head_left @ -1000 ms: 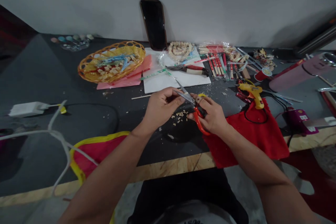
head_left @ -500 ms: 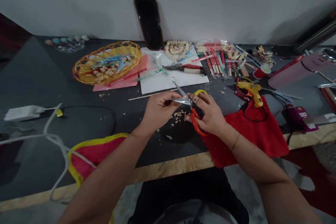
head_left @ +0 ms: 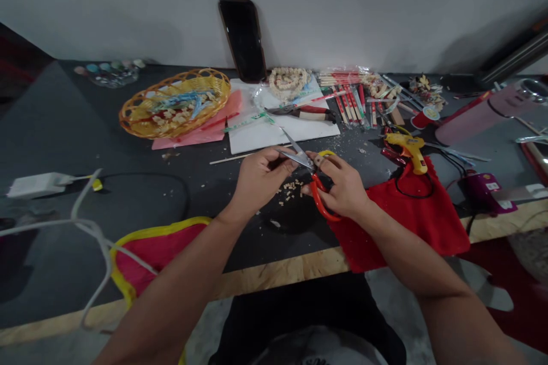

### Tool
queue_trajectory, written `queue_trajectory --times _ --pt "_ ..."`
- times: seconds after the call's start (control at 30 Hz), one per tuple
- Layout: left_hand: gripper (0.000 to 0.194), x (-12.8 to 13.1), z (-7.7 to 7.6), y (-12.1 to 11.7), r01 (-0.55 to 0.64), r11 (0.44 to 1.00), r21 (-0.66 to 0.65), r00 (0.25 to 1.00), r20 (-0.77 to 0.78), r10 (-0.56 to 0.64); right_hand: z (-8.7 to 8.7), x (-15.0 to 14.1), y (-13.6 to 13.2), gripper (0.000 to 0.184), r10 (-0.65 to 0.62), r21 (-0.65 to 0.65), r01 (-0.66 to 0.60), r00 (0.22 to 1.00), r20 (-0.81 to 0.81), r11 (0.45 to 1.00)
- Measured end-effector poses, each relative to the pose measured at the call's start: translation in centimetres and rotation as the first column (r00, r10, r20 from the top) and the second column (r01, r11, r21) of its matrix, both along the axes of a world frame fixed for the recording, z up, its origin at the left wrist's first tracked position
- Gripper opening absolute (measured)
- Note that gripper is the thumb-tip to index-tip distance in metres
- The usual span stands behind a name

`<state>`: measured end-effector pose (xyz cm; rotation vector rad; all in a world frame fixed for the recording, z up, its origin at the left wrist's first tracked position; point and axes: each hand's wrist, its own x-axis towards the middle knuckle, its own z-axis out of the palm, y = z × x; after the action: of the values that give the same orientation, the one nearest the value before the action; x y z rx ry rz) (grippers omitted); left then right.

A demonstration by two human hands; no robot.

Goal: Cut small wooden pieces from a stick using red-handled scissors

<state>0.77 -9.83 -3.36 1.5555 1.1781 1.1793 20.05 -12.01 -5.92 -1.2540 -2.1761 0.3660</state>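
Red-handled scissors (head_left: 309,174), blades open, above scattered wood bits (head_left: 289,191).

Whatever the left hand (head_left: 259,179) pinches at the scissors (head_left: 309,174) blades, too small to tell.

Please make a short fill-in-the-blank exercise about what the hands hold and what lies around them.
1. The right hand grips red-handled ____.
2. The left hand pinches something small at the ____ of this tool.
3. The yellow glue gun lies beside a ____ cloth.
4. A phone leans against the ____.

Missing words: scissors; blades; red; wall
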Motion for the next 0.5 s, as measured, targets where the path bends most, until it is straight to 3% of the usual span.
queue_trajectory --times 0.13,0.5 --pt "0.01 -0.19 -0.38 0.12 -0.028 0.999 -0.017 0.999 -0.041 0.027 -0.05 -0.01 0.01 0.065 -0.009 0.011 0.009 1.0 0.018 1.0" --pt "0.009 -0.66 -0.04 0.17 0.107 0.99 -0.087 0.994 0.021 -0.105 -0.22 -0.01 0.1 0.065 0.072 0.028 -0.071 0.997 -0.013 0.997"
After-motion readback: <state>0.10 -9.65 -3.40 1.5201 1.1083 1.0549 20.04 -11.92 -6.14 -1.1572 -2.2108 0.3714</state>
